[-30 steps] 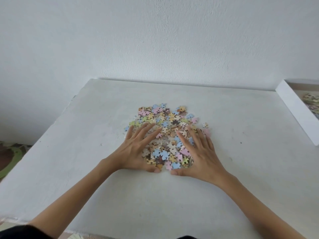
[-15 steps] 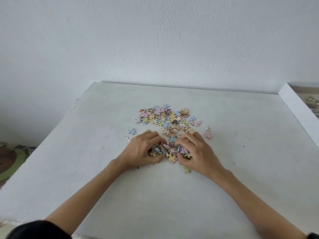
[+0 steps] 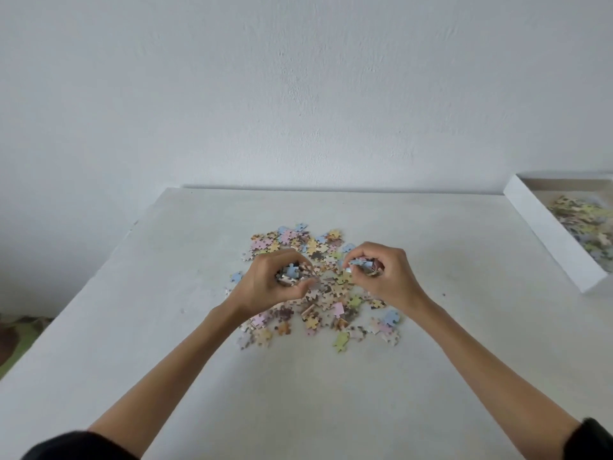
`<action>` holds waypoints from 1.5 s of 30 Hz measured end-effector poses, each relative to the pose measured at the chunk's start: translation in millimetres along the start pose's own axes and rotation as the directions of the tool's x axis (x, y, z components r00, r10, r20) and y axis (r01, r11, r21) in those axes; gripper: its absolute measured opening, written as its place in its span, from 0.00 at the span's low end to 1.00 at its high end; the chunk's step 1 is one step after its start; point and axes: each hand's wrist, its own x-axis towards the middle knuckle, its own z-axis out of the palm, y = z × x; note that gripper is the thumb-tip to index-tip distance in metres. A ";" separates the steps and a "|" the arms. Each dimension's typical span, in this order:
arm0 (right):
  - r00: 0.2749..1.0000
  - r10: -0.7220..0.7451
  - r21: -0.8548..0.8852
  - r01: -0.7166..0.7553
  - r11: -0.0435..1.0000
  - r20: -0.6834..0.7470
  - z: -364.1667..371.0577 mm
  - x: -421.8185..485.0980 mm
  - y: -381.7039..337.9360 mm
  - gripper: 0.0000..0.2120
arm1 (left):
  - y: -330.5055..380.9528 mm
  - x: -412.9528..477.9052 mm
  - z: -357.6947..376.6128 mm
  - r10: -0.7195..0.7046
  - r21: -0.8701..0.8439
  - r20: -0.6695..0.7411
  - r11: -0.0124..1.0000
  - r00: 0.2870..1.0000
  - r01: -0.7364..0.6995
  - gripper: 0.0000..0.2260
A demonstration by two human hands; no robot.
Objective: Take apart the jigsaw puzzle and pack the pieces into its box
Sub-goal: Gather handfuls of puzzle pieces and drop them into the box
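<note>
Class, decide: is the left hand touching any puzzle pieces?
Touching. The head view shows the left hand with its fingers curled round a handful of puzzle pieces, which sit directly against the palm and fingers.

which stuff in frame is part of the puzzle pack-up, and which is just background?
In the job:
- puzzle pieces, loose in a heap on the table
- left hand, gripping a bunch of them
- right hand, gripping another bunch
- box at the right edge, some pieces already inside

Just there:
- table
- wall
- patterned floor covering, far left
</note>
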 end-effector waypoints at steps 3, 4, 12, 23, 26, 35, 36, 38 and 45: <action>1.000 -0.024 0.018 0.024 1.000 -0.010 -16.7 3.4 -6.8 0.07 | 9.4 15.0 1.9 0.017 0.005 -0.023 1.000 1.000 -0.016 0.16; 0.999 -0.029 0.019 0.029 0.999 -0.015 -23.2 4.1 -7.4 0.07 | 13.0 19.8 3.4 0.023 0.008 -0.028 1.000 0.999 -0.023 0.16; 0.998 0.042 0.057 -0.039 0.998 -0.045 -101.1 -4.7 -2.2 0.09 | 60.7 67.5 38.0 0.047 -0.045 0.002 0.998 0.999 -0.047 0.04; 0.980 0.054 -0.085 -0.071 0.994 -0.192 -250.7 -31.0 45.6 0.06 | 145.4 159.9 147.4 0.085 -0.185 0.052 0.980 0.995 -0.074 0.04; 0.975 0.060 -0.157 -0.095 0.983 -0.215 -291.9 -35.8 65.2 0.06 | 167.7 184.7 182.8 0.105 -0.225 0.090 0.971 0.990 -0.083 0.03; 0.961 0.094 -0.288 -0.171 0.942 -0.261 -383.9 -39.2 134.9 0.06 | 207.9 258.7 282.0 0.159 -0.174 0.126 0.975 0.979 -0.136 0.07; 0.959 0.103 -0.300 -0.183 0.936 -0.264 -390.3 -38.7 144.7 0.06 | 210.2 264.9 291.2 0.165 -0.170 0.137 0.975 0.977 -0.141 0.07; 0.956 0.129 -0.310 -0.210 0.927 -0.262 -401.0 -38.5 162.2 0.06 | 211.1 276.2 309.4 0.178 -0.152 0.164 0.976 0.970 -0.154 0.08; 0.948 0.269 -0.337 -0.314 0.888 -0.172 -415.5 -42.4 205.6 0.03 | 195.8 298.3 358.2 0.203 0.019 0.356 0.974 0.912 -0.224 0.13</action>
